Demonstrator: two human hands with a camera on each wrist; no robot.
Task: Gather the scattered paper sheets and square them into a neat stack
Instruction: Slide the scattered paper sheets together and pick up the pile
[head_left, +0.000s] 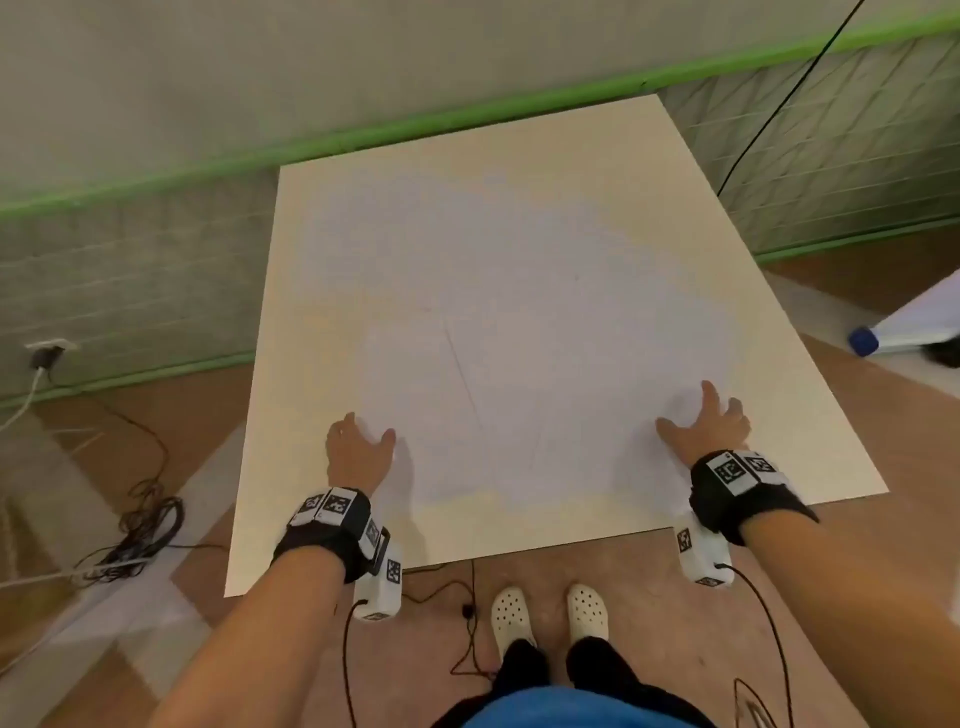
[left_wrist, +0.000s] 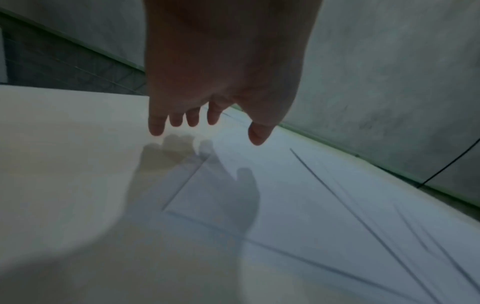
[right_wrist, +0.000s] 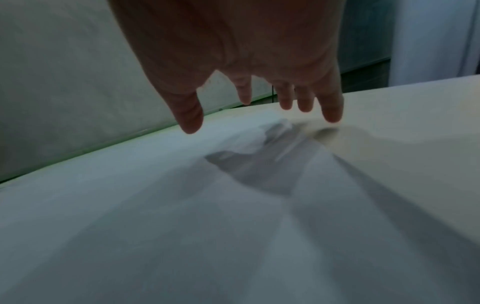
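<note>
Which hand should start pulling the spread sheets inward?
Probably the right hand: its fingers already reach over the paper sheets, which look rumpled beneath it. The left hand hovers at their left edge, partly over bare table.

a bare recording room, it seems: plain table (head_left: 810, 431) at centre, green-taped wall (head_left: 156, 93) across the top, loose cables (head_left: 140, 540) on brown floor (head_left: 649, 613) at lower left, socket (head_left: 49, 351) at left edge.

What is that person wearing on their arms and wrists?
Both forearms are bare, with no sleeves. Each wrist has a black band carrying white tiles printed with black square codes. Under each wrist hangs a white box with the same codes and a thin black cable trailing towards the floor. The hands are bare.
</note>
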